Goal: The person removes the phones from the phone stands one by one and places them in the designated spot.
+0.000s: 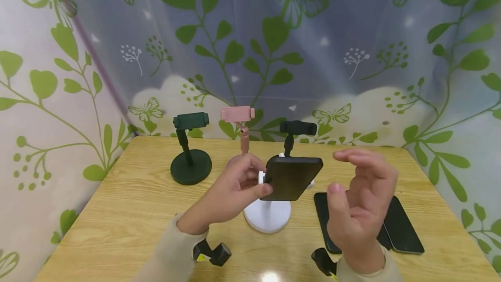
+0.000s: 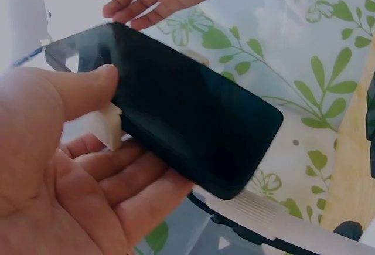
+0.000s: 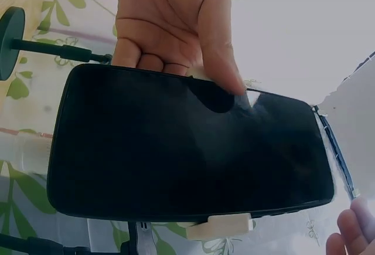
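A black smartphone (image 1: 293, 179) sits tilted in the clamp of a white phone stand (image 1: 267, 222), whose round base rests on the table. My left hand (image 1: 228, 197) grips the phone by its left edge, thumb on the screen side and fingers behind, beside a white clamp jaw. In the right wrist view, another white clamp piece (image 3: 222, 227) shows at the phone's opposite long edge. To the right of the phone, my right hand (image 1: 364, 203) is raised with thumb and fingers apart, holding nothing. The back of the clamp is hidden by the phone.
Behind stand a dark green phone stand (image 1: 191, 168), a pink phone stand (image 1: 238, 114) and a black phone stand (image 1: 298, 128). Under and beside my right hand, a dark phone (image 1: 323, 219) and another phone (image 1: 404, 229) lie on the wooden table (image 1: 117, 212). A leaf-patterned curtain (image 1: 242, 77) hangs behind.
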{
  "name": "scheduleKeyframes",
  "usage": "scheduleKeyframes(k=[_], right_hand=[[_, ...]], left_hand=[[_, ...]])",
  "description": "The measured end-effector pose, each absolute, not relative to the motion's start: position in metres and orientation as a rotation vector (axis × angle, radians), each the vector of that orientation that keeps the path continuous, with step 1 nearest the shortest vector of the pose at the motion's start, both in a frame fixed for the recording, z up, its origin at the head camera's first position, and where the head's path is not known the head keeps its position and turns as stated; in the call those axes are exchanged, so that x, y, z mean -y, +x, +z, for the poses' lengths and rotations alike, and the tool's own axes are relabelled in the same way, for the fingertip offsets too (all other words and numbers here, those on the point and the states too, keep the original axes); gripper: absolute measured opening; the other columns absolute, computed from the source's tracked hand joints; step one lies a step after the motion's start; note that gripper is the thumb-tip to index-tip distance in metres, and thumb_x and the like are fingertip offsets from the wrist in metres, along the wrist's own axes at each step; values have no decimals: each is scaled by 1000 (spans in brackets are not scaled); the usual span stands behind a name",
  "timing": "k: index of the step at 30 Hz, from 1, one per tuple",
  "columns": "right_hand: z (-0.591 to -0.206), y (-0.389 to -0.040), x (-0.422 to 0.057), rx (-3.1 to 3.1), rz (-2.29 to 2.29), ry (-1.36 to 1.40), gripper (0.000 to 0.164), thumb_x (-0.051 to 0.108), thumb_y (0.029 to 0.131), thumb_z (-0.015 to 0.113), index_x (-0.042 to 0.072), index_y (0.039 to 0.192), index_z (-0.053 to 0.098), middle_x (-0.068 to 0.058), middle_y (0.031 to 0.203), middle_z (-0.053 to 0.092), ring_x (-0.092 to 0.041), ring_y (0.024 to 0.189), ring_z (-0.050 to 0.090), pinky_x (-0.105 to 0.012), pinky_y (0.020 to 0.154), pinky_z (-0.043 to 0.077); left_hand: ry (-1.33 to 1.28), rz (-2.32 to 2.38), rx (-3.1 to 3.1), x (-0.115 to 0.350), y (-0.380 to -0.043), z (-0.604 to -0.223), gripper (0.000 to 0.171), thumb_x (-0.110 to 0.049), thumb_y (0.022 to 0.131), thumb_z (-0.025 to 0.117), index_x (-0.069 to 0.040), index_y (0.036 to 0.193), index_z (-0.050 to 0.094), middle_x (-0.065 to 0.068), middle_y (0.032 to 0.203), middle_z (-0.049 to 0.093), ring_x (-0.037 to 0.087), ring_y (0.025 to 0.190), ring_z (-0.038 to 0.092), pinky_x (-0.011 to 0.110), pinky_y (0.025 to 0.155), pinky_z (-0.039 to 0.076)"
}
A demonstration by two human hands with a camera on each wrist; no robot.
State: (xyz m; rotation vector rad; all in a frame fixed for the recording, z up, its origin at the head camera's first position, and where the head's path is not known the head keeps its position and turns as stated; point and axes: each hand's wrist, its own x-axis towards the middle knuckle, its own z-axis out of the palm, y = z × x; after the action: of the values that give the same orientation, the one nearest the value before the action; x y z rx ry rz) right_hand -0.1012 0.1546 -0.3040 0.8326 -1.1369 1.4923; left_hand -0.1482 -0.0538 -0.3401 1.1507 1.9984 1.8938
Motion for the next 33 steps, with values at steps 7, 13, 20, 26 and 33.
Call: scheduleKeyframes(k=[7, 13, 20, 26, 33], right_hand=[[-305, -100, -156, 1207, 1463, 847, 29, -14, 82, 50, -18, 111, 47, -21, 111, 56, -26, 109, 59, -32, 102, 43], [-305, -100, -155, 1273, 1429, 876, 30, -14, 83, 50, -19, 112, 47, -20, 112, 57, -25, 111, 58, -31, 103, 41], [-307, -100, -155, 1320, 1416, 886, 31, -14, 82, 50, -21, 112, 47, -20, 113, 58, -25, 112, 57, -33, 103, 41], [-309, -100, -156, 1387, 1379, 876, 31, -12, 83, 51, -22, 112, 47, -19, 113, 58, -25, 113, 56, -33, 103, 41], [-311, -98, -156, 1447, 1380, 886, 32, -13, 81, 51, -22, 112, 47, -18, 114, 58, -25, 112, 56, -32, 102, 43]], left_hand=[[1047, 1813, -2023, 59, -144, -334, 29, -1, 94, 74, -4, 109, 50, 16, 122, 44, 19, 91, 65, 32, 81, 59], [1028, 1737, -2098, 65, -141, -328, 31, -6, 93, 77, -4, 110, 51, 17, 125, 39, 21, 87, 61, 32, 77, 57], [943, 1731, -2171, 65, -137, -325, 26, -11, 98, 72, -8, 114, 52, 10, 96, 53, 17, 69, 57, 33, 53, 54], [869, 1752, -2212, 67, -133, -320, 24, -11, 97, 74, -9, 109, 53, 3, 91, 47, 17, 80, 47, 29, 72, 42], [770, 1694, -2193, 70, -121, -313, 30, -22, 97, 75, -6, 102, 50, -1, 66, 44, 12, 52, 36, 27, 53, 37]])
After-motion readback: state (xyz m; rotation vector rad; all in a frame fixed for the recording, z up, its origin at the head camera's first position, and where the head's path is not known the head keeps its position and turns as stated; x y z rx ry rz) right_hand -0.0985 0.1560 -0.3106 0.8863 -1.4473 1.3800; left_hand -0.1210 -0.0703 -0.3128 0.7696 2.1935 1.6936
